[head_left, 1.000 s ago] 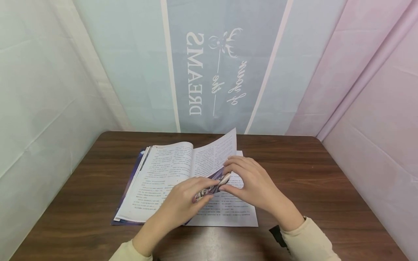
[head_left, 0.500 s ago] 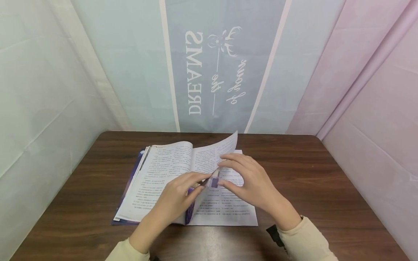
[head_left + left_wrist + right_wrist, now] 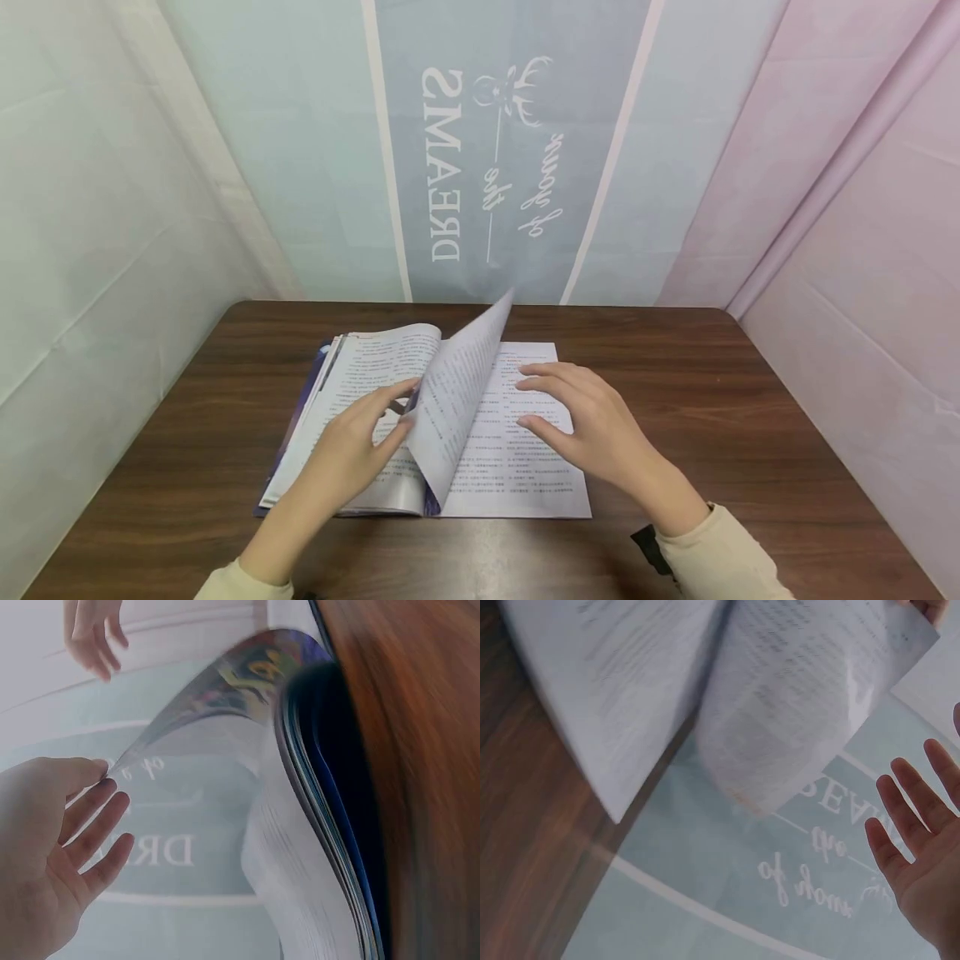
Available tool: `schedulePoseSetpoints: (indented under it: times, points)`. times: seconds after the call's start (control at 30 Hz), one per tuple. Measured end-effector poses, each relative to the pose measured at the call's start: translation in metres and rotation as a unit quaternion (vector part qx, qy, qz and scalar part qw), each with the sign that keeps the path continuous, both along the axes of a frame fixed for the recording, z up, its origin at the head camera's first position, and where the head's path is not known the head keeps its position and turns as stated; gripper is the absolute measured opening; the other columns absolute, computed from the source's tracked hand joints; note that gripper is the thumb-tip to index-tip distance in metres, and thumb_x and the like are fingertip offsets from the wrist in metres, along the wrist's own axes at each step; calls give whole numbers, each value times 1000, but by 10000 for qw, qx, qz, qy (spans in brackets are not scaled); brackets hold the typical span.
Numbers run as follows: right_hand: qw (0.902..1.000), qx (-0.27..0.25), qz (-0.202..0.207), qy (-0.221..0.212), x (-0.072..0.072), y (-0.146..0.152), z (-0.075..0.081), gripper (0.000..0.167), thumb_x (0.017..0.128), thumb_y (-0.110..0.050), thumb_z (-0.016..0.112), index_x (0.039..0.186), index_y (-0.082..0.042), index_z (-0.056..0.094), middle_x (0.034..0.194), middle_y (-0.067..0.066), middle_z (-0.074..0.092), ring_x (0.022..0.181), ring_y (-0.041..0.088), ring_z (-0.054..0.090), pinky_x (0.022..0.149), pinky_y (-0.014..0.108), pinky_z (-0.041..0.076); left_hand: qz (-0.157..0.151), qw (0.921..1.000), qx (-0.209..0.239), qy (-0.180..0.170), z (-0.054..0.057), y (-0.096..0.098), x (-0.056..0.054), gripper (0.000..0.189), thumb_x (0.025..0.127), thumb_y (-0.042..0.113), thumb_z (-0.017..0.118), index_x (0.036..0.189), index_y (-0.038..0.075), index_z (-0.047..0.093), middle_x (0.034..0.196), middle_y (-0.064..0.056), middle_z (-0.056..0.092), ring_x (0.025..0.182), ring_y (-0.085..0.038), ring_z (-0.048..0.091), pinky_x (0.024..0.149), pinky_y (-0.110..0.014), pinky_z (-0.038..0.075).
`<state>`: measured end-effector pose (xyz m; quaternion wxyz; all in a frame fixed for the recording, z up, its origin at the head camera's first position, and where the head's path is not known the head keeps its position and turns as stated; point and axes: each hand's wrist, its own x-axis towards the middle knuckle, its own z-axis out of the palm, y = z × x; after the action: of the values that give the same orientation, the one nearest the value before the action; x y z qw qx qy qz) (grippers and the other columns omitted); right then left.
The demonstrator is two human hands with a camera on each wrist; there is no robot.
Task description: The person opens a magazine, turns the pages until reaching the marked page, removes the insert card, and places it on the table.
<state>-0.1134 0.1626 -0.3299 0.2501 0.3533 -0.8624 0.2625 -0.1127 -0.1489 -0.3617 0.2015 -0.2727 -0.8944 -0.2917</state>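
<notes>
An open magazine [image 3: 360, 400] with printed text lies on the brown table. One of its pages [image 3: 457, 400] stands raised and curved near the spine, with a colourful picture on its other side in the left wrist view. My left hand [image 3: 348, 446] pinches that page's edge between thumb and index finger [image 3: 94, 799], the other fingers spread loosely. To the right, over the flat right-hand page [image 3: 536, 492], my right hand [image 3: 596, 425] hovers with its fingers apart, holding nothing. In the right wrist view the right hand [image 3: 930, 855] is apart from the raised page.
The dark wooden table [image 3: 675, 383] runs back to a hanging cloth [image 3: 525, 208] with white lettering. Pale cloth walls [image 3: 97, 250] enclose the left and right sides. A black strap [image 3: 651, 550] shows by the right sleeve.
My left hand has drawn the page up and leftward toward the spine. My right hand has let go of the page and stays on the right, fingers spread.
</notes>
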Motion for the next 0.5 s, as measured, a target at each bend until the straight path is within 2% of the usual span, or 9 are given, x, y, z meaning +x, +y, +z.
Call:
schedulePoseSetpoints:
  times: [0.1, 0.23, 0.33, 0.5]
  points:
    - [9998, 135, -99, -95, 2, 6, -4, 34, 88, -30, 76, 117, -13, 69, 126, 1, 65, 117, 23, 60, 96, 47, 50, 249, 9995, -90, -164, -4, -11, 2, 59, 85, 9, 78, 139, 14, 55, 115, -4, 68, 97, -19, 67, 78, -40, 57]
    - [9991, 213, -176, -310, 5, 14, -9, 35, 90, -31, 75, 118, -13, 69, 126, 1, 65, 116, 23, 61, 96, 46, 51, 537, 9979, -126, -350, -12, -23, 7, 65, 82, 7, 80, 141, 12, 52, 108, -5, 69, 94, -20, 67, 74, -41, 56]
    - [9984, 272, -205, -455, 7, 20, -13, 35, 89, -31, 75, 118, -12, 69, 126, 1, 65, 115, 22, 61, 95, 45, 51, 664, 9967, -136, -445, -15, -32, 10, 68, 81, 6, 80, 142, 11, 50, 104, -6, 70, 93, -21, 67, 75, -43, 56]
    - [9963, 437, -296, -675, 13, 29, -21, 36, 86, -27, 78, 117, -12, 69, 125, 0, 66, 116, 22, 61, 95, 46, 51, 813, 9951, -121, -543, -17, -47, 15, 72, 81, 6, 81, 144, 11, 47, 109, -10, 70, 94, -25, 67, 74, -48, 56]
